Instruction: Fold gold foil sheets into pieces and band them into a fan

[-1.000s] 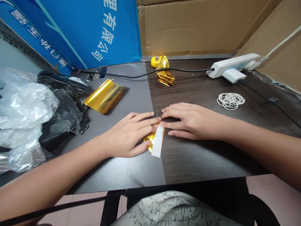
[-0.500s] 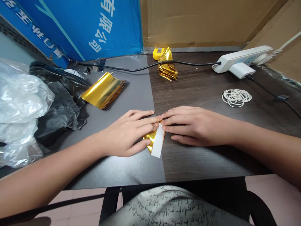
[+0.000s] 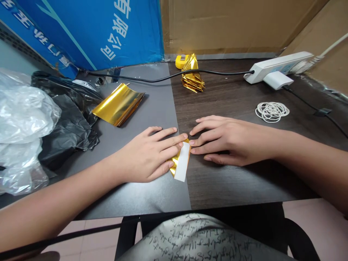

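A small folded piece of gold foil paper (image 3: 182, 162) with a white strip along its right side lies on the desk in front of me. My left hand (image 3: 152, 154) rests flat with fingers spread, its fingertips pressing the paper's upper and left parts and hiding some of it. From the other side, my right hand (image 3: 227, 141) has its fingers stretched out and apart. Some of its fingertips are at the paper's upper right edge. Back left lies a stack of gold foil sheets (image 3: 119, 105); farther back is a pile of folded gold foil pieces (image 3: 192, 77).
A yellow tape measure (image 3: 180, 61) sits behind the folded pile. A black cable (image 3: 154, 80) runs to a white power strip (image 3: 281, 67) with a plugged-in adapter. White rubber bands or cord (image 3: 272, 112) lie right. Plastic bags (image 3: 25, 116) crowd the left; boxes (image 3: 217, 27) stand behind.
My right hand has lifted slightly and moved a little away to the right, its fingers spreading farther. My left hand stays on the gold paper.
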A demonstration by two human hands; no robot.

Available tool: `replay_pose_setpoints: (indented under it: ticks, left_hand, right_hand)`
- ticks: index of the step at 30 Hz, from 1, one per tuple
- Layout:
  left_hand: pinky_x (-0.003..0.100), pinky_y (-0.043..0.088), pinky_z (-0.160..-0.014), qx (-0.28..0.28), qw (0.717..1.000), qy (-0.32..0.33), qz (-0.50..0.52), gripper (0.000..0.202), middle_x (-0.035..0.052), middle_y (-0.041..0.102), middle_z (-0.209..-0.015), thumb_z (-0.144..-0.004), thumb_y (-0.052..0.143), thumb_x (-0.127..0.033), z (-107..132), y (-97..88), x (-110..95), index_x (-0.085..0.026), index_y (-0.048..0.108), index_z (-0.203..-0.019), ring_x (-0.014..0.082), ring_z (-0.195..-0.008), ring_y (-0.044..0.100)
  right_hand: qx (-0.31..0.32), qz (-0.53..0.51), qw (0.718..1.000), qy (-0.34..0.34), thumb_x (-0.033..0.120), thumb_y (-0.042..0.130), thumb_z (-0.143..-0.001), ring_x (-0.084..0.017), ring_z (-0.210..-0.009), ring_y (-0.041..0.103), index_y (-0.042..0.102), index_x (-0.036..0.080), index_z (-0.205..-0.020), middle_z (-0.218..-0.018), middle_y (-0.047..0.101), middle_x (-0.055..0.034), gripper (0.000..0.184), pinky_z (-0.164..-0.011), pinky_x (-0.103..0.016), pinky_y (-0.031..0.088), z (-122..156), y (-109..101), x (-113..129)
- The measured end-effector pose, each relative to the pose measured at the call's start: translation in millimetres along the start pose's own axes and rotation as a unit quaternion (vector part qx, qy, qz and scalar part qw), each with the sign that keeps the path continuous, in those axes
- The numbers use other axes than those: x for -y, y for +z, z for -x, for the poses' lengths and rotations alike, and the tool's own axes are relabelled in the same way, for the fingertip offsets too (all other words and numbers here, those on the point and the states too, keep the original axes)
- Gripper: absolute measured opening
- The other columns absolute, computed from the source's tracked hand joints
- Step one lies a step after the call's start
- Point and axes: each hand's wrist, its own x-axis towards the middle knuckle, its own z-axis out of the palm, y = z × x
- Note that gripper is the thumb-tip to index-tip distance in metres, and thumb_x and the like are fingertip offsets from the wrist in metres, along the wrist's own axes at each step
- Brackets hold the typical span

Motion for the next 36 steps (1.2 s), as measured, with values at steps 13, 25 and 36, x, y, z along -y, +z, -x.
replay_pose_setpoints:
  ticks: [13, 25, 36]
  left_hand:
    - [0.045, 0.038, -0.105, -0.01, 0.999, 0.037, -0.035, 0.035, 0.0079, 0.053, -0.151, -0.105, 0.038, -0.033, -1, -2.6, -1, -0.017, 0.06, -0.127, 0.0298, -0.14, 0.047]
    - [0.042, 0.041, -0.117, -0.077, 0.987, 0.068, 0.122, 0.042, 0.0153, 0.058, -0.144, -0.101, 0.048, -0.03, 2, 8.4, -1, -0.007, 0.053, -0.136, 0.0283, -0.143, 0.045]
    - [0.045, 0.047, -0.103, -0.08, 0.986, 0.054, 0.137, 0.042, 0.011, 0.067, -0.132, -0.099, 0.054, -0.04, 4, 2.4, -30, -0.01, 0.06, -0.128, 0.032, -0.133, 0.054]
  right_hand:
    - [-0.063, 0.031, 0.998, -0.011, 0.026, 0.055, -0.1, -0.024, -0.113, 0.063, 0.071, 0.014, -0.113, -0.115, 0.072, -0.0111, 0.024, -0.098, -0.042, 0.053, -4, 15, 8]
    - [-0.014, 0.019, 0.997, -0.071, 0.047, 0.045, -0.104, -0.021, -0.101, 0.064, 0.071, 0.011, -0.109, -0.103, 0.072, -0.0095, 0.045, -0.1, -0.039, 0.049, -15, 23, 55]
    - [-0.055, 0.023, 0.996, -0.067, 0.009, 0.051, -0.092, -0.017, -0.061, 0.049, 0.066, 0.016, -0.065, -0.064, 0.057, -0.0027, 0.031, -0.063, -0.035, 0.046, -21, 30, 89]
